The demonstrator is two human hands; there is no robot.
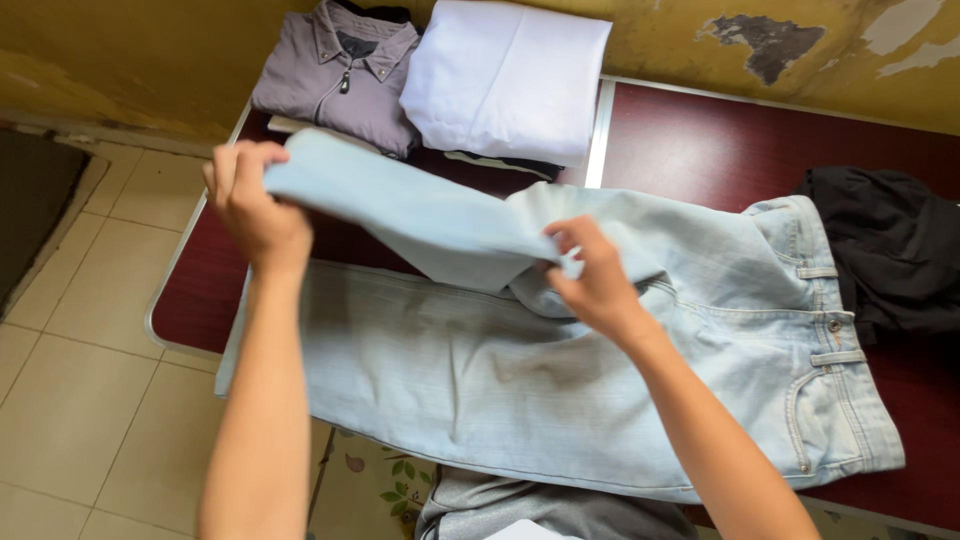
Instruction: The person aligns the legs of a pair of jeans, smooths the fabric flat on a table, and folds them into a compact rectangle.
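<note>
A pair of light blue jeans (pixel 560 390) is lying across a dark red bench (pixel 700 140), the waistband pointing to the right edge and the legs stretching toward the left. One leg is lying flat on the bench, its hem hanging slightly past the left rim. The other leg is being held up off the cloth below.

The left hand (pixel 255 205) is gripping the hem end of the raised leg, its fingers (pixel 235 160) curled shut around the edge of the denim, lifted above the bench's left side. The right hand (pixel 595 275) is pinching the same leg near the crotch, thumb and fingers closed on a fold of the fabric, resting just over the seat of the jeans. Between the two hands the raised leg is stretching as a taut, slanted band.

At the back of the bench, against a worn yellow wall (pixel 700 40), a folded grey-purple jacket (pixel 340 75) with a zip is lying just beside a folded white garment (pixel 505 75); the two are touching. A crumpled black garment (pixel 890 250) is sitting at the right, touching the waistband of the jeans. A grey cloth (pixel 520 505) is showing below the near edge of the bench, above a pale tiled floor (pixel 70 400).
</note>
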